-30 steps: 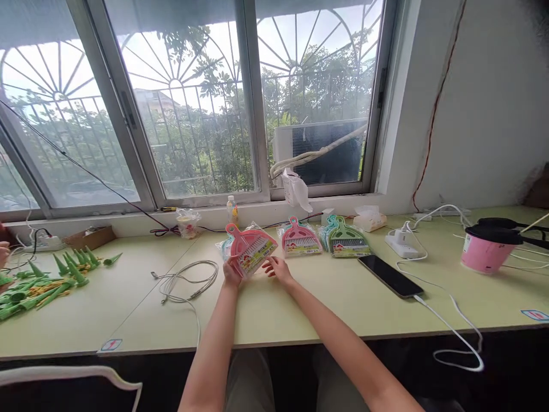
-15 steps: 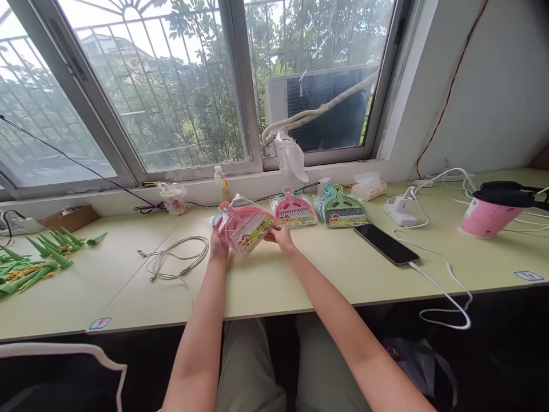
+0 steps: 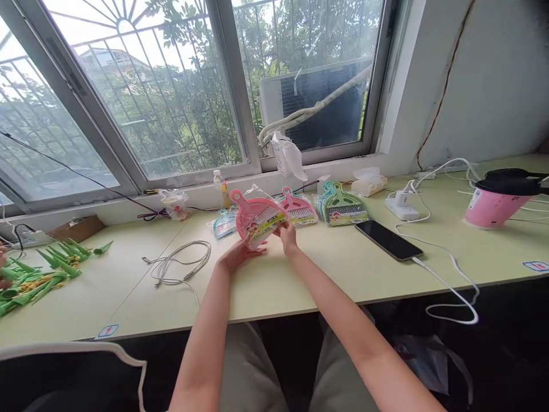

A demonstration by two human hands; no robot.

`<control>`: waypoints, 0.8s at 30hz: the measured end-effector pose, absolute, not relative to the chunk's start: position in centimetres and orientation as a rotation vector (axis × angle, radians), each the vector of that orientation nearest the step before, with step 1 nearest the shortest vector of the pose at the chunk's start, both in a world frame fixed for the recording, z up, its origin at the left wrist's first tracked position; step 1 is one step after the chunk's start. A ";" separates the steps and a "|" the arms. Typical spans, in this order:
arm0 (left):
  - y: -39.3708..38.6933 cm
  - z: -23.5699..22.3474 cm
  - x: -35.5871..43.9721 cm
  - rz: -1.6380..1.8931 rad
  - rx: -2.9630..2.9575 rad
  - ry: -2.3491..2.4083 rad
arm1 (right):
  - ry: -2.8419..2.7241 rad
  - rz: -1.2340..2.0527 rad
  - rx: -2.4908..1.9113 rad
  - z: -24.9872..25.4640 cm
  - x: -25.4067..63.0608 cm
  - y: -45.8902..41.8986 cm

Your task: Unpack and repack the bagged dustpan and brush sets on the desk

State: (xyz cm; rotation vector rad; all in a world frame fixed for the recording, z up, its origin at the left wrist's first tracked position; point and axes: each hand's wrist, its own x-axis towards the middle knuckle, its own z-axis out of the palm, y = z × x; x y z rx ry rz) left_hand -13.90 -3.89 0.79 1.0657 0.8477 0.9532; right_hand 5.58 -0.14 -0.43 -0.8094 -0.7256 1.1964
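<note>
A pink dustpan-and-brush set (image 3: pixel 259 217) in clear wrap, with a yellow-green label, is held tilted above the table between my two hands. My left hand (image 3: pixel 238 253) grips its lower left edge, thumb in front and fingers reaching beneath. My right hand (image 3: pixel 287 237) pinches the lower right corner near the label. Just behind and left lies a wrapped blue dustpan set (image 3: pixel 225 224). To the right of the held set are another pink set (image 3: pixel 299 209) and a stack of green and blue sets (image 3: pixel 343 207).
A grey cable (image 3: pixel 180 266) lies coiled at left, beyond it green cone-shaped pieces (image 3: pixel 55 263) and another person's hand (image 3: pixel 3 254). At right are a phone (image 3: pixel 388 240) on a white cable, a power strip (image 3: pixel 402 209) and a pink cup (image 3: pixel 493 206). A bottle (image 3: pixel 221 189) stands by the window.
The held pink set has shifted right and turned more upright, exposing the blue set on the table. My left hand has moved from its left side to its lower edge. Another person's hand appears at far left.
</note>
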 end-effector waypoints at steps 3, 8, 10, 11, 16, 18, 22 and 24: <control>-4.0 0.6 -14.1 0.855 1.118 0.864 | -0.730 1.184 -0.806 -0.3 5.8 0.0; -3.7 0.5 -15.2 0.874 1.211 0.918 | -0.795 1.116 -0.805 -0.2 5.5 -0.1; -3.4 0.4 -15.6 0.928 1.268 0.935 | -0.805 1.072 -0.813 -0.4 5.5 0.0; -3.3 0.3 -15.8 0.975 1.283 0.947 | -0.811 1.056 -0.823 -0.5 5.6 0.1; -2.9 -0.2 -16.7 1.209 1.257 1.039 | -0.824 1.046 -0.863 -0.8 6.2 0.5; -2.8 -0.1 -16.7 1.266 1.226 1.011 | -0.811 1.069 -0.872 -0.6 6.3 0.5; -2.7 0.5 -16.4 1.341 1.152 0.888 | -0.861 1.106 -0.918 0.0 6.2 -0.1; -2.5 0.7 -16.5 1.428 1.060 0.927 | -0.934 1.166 -0.934 0.3 5.9 -0.6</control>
